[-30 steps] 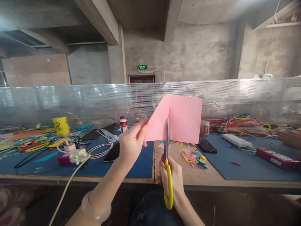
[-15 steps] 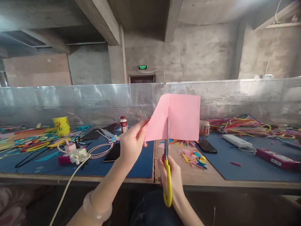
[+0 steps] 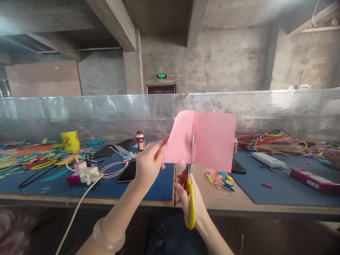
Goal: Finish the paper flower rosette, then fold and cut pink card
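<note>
My left hand (image 3: 150,161) pinches the left edge of a pink paper sheet (image 3: 214,140), held up in the air above the table. Around the handles of a pair of scissors (image 3: 190,203), yellow on one side and red on the other, my right hand (image 3: 195,198) is closed. The blades point up and straddle the sheet from its lower edge, with one blade showing in front of the paper. Left of the cut line the paper bends toward my left hand; the right part hangs flat. Some of my right fingers are hidden behind the handles.
Paper scraps (image 3: 219,179) lie on the bare wood between blue mats. A phone (image 3: 239,166), a power strip (image 3: 271,160) and a magenta box (image 3: 315,180) are at right. A bottle (image 3: 140,141), yellow tape roll (image 3: 70,141) and plugged charger (image 3: 86,175) stand left. A perforated metal screen (image 3: 111,113) runs behind.
The right part of the pink sheet has swung down and to the right, widening its angle. The scissor blades have moved slightly right and their handles look more spread. My left hand stays nearly in place.
</note>
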{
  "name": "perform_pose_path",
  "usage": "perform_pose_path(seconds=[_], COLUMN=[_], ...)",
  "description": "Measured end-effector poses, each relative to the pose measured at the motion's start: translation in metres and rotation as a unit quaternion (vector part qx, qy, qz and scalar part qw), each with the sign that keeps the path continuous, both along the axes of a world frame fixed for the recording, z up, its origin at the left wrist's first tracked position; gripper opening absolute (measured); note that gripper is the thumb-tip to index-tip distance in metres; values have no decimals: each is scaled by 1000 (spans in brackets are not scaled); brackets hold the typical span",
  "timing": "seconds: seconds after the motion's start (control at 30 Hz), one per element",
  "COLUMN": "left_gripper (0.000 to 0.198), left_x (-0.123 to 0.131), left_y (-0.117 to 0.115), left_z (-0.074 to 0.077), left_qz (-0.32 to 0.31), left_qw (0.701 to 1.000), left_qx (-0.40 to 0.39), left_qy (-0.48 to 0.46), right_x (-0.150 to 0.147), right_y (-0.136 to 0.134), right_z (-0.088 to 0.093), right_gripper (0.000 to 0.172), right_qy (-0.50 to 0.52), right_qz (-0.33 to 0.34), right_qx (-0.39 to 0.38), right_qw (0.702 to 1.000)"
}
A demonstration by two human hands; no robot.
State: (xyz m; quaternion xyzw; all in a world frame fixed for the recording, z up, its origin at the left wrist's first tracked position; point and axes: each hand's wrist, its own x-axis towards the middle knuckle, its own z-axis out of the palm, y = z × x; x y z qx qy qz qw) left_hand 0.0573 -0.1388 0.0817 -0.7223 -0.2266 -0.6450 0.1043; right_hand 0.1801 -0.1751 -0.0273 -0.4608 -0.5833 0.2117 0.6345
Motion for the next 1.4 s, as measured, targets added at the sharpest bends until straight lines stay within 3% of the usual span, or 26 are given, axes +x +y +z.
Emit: perform_pose_path(seconds=[0.5, 0.7, 0.9, 1.13, 1.4], left_gripper=[27, 27, 30, 29, 29], left_x=[-6, -5, -3, -1, 0], left_y=[-4, -5, -5, -5, -5], left_z=[-11, -12, -17, -20, -22], left_qz=[5, -9, -25, -26, -15], left_qw=[999, 999, 999, 998, 998], left_qx=[26, 42, 29, 37, 47], left_qy=[29, 31, 32, 38, 48], right_x=[6, 0, 1, 1, 2], right_y=[5, 12, 20, 16, 22], right_z=[-3, -4, -2, 2, -5], right_gripper=[51, 42, 33, 32, 31], right_qy=[46, 66, 78, 120, 102], right_qz=[52, 15, -50, -48, -65], right_qx=[-4, 27, 0, -1, 19], right_qw=[998, 997, 996, 992, 993])
